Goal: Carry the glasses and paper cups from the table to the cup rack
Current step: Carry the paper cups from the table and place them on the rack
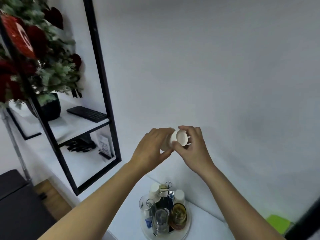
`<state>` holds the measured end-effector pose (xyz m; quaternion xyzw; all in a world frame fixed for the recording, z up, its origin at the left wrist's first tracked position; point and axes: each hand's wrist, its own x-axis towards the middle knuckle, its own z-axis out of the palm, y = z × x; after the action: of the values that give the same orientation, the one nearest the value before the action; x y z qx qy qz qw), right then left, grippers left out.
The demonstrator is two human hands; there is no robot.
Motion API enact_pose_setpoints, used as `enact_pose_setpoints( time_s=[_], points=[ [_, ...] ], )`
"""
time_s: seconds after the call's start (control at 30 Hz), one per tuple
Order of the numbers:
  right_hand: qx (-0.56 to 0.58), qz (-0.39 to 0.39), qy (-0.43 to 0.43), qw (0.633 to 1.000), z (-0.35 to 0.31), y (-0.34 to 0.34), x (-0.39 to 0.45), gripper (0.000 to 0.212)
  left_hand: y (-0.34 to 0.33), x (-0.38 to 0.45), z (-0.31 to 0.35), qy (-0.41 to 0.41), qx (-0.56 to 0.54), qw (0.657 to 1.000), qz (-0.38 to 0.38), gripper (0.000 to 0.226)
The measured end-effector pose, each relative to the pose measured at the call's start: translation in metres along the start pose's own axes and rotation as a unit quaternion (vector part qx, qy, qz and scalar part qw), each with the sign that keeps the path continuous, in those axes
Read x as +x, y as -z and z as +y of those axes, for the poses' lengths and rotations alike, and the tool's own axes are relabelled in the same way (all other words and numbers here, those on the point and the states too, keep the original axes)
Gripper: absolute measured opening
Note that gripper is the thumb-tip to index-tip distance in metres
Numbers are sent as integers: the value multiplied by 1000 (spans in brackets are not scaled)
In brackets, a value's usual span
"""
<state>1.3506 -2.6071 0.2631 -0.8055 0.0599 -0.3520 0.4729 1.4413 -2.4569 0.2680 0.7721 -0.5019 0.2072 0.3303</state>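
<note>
Both hands raised, together on 1 paper cup (pixel 178 139): left hand (pixel 152 148) wraps its body, right hand (pixel 192 146) pinches its base. Rack (pixel 164 213) below holds glasses, cups.

1. White table (pixel 207 220) below my arms; the round cup rack (pixel 165 234) stands on it, and a green item (pixel 278 222) lies at its right edge.
2. Black-framed shelf (pixel 81 126) to my left: a keyboard (pixel 87 113) and a dark plant pot (pixel 52 108) sit on the upper board.
3. Lower board: QR sign (pixel 104 148), black straps (pixel 81 145).
</note>
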Motion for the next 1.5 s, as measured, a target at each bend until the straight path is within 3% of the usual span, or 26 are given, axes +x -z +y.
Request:
enact_pose_setpoints(
  time_s=[0.23, 0.37, 0.57, 0.9, 1.23, 1.4, 1.5],
  points=[
    [-25, -19, -36, 999, 52, -16, 31, 48, -42, 26, -57, 60, -74, 991, -93, 62],
    [-73, -54, -97, 991, 86, -26, 36, 53, -79, 29, -96, 58, -133, 975, -165, 59],
    [-108, -69, -170, 977, 132, -55, 42, 41, -129, 25, -152, 52, -195, 947, -249, 59],
    [-209, -113, -304, 922, 199, -116, 7, 54, -205, -28, -223, 113, -300, 865, -386, 51],
    [-260, -161, -364, 880, 237, -145, -10, 58, -251, -58, -249, 143, -314, 825, -447, 51],
    [-273, -191, -383, 861, 253, -157, -19, 58, -267, -64, -262, 232, -345, 773, -480, 46],
    [-286, -204, -396, 849, 261, -162, -24, 55, -274, -65, -264, 259, -344, 750, -503, 32]
  ],
)
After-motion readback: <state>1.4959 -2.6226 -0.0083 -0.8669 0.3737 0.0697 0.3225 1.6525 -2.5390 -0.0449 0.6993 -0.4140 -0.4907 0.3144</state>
